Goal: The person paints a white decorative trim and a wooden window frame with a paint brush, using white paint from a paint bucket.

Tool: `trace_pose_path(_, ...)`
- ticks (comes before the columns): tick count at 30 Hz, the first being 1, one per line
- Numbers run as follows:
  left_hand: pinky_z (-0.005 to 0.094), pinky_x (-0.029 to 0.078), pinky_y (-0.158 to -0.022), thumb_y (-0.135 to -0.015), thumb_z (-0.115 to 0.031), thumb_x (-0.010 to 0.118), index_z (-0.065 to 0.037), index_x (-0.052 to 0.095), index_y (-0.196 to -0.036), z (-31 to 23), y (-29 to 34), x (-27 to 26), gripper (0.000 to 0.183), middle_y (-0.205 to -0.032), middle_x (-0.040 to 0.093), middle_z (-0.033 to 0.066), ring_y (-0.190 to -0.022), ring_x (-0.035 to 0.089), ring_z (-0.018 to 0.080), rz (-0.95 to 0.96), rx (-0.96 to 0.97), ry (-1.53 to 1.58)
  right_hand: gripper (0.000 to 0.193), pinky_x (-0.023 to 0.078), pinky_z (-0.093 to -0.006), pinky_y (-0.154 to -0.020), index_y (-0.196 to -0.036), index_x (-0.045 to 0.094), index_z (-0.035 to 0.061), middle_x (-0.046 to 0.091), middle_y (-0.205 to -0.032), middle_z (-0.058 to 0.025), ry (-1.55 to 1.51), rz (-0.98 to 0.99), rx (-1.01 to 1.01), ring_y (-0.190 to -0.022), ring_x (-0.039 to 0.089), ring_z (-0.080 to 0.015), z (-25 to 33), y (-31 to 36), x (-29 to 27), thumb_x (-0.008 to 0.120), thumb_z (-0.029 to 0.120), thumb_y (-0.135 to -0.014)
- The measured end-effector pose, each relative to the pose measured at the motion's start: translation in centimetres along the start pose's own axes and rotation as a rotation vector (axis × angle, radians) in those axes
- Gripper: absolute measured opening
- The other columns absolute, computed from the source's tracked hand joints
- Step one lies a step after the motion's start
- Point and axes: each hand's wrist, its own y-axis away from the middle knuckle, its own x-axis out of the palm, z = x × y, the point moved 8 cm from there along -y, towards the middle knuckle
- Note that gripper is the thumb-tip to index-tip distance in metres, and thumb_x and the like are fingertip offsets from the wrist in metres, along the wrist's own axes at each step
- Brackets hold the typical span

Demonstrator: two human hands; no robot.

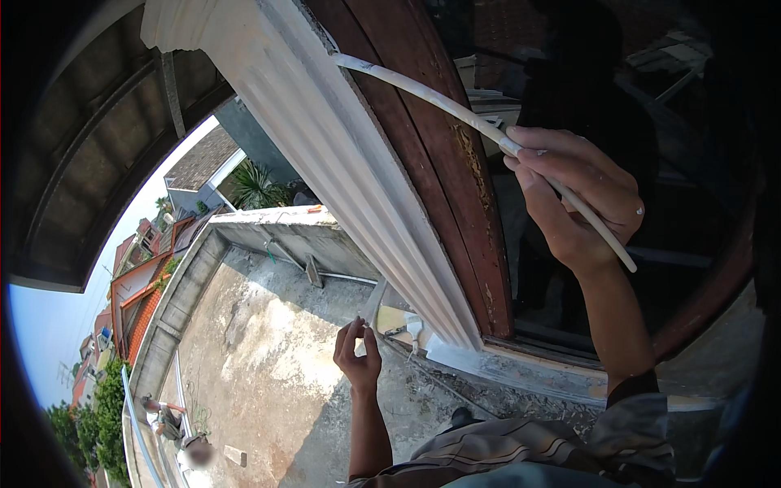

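My right hand (579, 191) is closed around the pale, paint-smeared handle of a long slender paintbrush (431, 96). The brush's tip meets the edge of a white fluted column moulding (342, 154), where it borders a dark reddish-brown wooden frame (451, 163). White spots mark the fingers of this hand. Lower down, my left hand (358, 354) has its thumb and fingertips pinched together; what they hold, if anything, is too small to make out. Beside it, near the moulding's foot, is a wide white paintbrush (413, 324).
Dark glass (586, 89) fills the frame on the right. A white-smeared ledge (464, 356) runs below the moulding. Beyond is a concrete terrace (244, 333) with a low wall (163, 325). Two people (167, 419) are at lower left, near a small block (235, 455). An overhang (89, 146) juts out upper left.
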Motion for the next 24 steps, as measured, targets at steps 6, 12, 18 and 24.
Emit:
trace_pose_path(6,0.0348,0.055,-0.073,-0.09,0.001,0.067,0.004,0.07,-0.113,0.0,0.0,0.6,0.024,-0.098,0.072,0.0156,-0.079,0.069,0.0241,-0.007,-0.005,0.018,0.021,0.064,-0.0337,-0.077,-0.097,0.072,-0.0042,0.073,-0.104,-0.0218,0.136,0.046,-0.206,-0.091,0.074,-0.0314,0.3,-2.1,1.6,0.072,-0.014,-0.079)
trace_pose_path(12,0.0352,0.055,-0.073,-0.09,0.001,0.067,0.004,0.07,-0.113,0.0,0.0,0.2,0.024,-0.097,0.072,0.0157,-0.079,0.069,0.0241,-0.015,0.0,0.009,0.021,0.064,-0.0363,-0.076,-0.094,0.072,-0.0026,0.074,-0.102,-0.0204,0.113,0.071,-0.232,-0.091,0.075,-0.0313,0.7,-0.4,3.4,0.074,-0.013,-0.076)
trace_pose_path(18,0.0343,0.054,-0.074,-0.089,0.003,0.067,0.004,0.07,-0.114,-2.3,-1.7,1.6,0.025,-0.095,0.071,0.0155,-0.078,0.068,0.0227,-0.001,0.053,0.05,0.019,0.064,-0.0366,-0.08,-0.092,0.073,-0.0023,0.074,-0.103,-0.0203,0.13,0.069,-0.23,-0.091,0.075,-0.0294,-0.4,-1.2,3.9,0.074,-0.013,-0.076)
trace_pose_path(24,0.0341,0.055,-0.075,-0.088,0.004,0.067,0.004,0.07,-0.114,-2.7,-2.0,1.4,0.027,-0.091,0.07,0.0148,-0.078,0.068,0.0224,-0.03,0.071,0.059,0.021,0.064,-0.0385,-0.079,-0.094,0.072,-0.0012,0.075,-0.102,-0.02,0.104,0.031,-0.235,-0.092,0.075,-0.0333,-0.3,-0.3,3.4,0.075,-0.012,-0.076)
